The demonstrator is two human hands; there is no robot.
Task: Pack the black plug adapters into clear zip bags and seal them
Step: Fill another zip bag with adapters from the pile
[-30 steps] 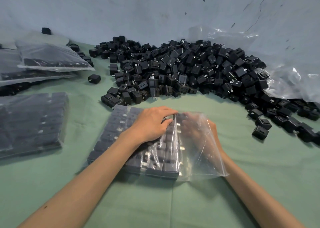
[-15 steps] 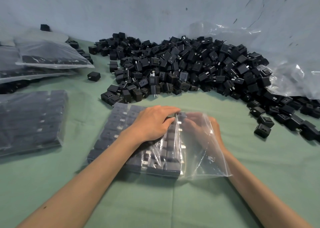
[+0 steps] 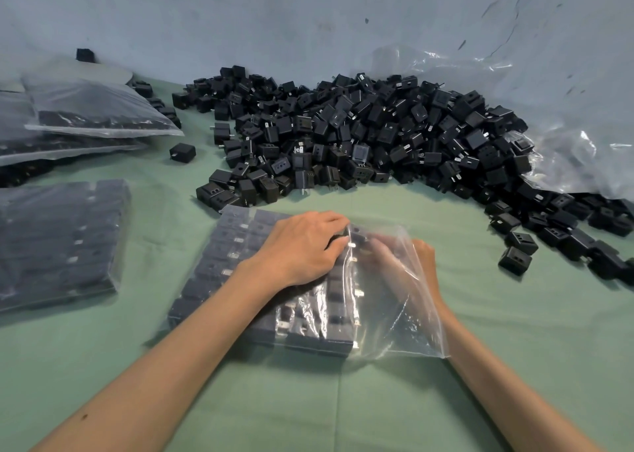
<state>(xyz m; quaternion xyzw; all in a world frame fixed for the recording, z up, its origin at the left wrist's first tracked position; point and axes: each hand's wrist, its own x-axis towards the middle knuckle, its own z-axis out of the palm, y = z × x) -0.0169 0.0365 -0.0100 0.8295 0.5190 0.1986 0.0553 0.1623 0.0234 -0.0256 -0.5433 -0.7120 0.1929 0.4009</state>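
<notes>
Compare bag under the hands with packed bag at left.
Bag under the hands: slack empty film at its right end; left bag: filled edge to edge. Left hand rests on the first, right hand shows through its film; nothing touches the left bag. Both hold rows of black adapters.
</notes>
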